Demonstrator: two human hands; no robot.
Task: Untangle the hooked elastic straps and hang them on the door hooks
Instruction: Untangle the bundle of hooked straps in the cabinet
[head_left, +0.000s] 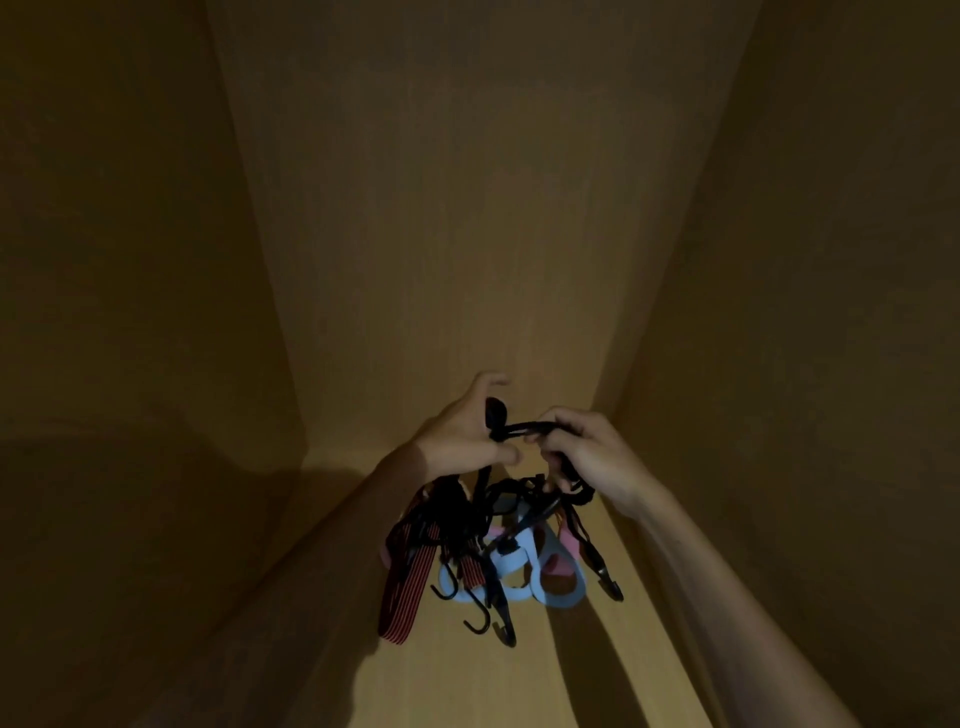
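I am watching the left hand (462, 431) and right hand (589, 454) pinching a black cord (527, 428) stretched between them, while the tangled hooked straps (467, 535) are hanging just below, before dim wooden panels (467, 208).

Left hand (465, 439) and right hand (589, 452) bare. Right forearm (727, 577) bare to the near frame edge, left forearm (395, 480) bare, mostly in shadow. Light too dim for finer detail.
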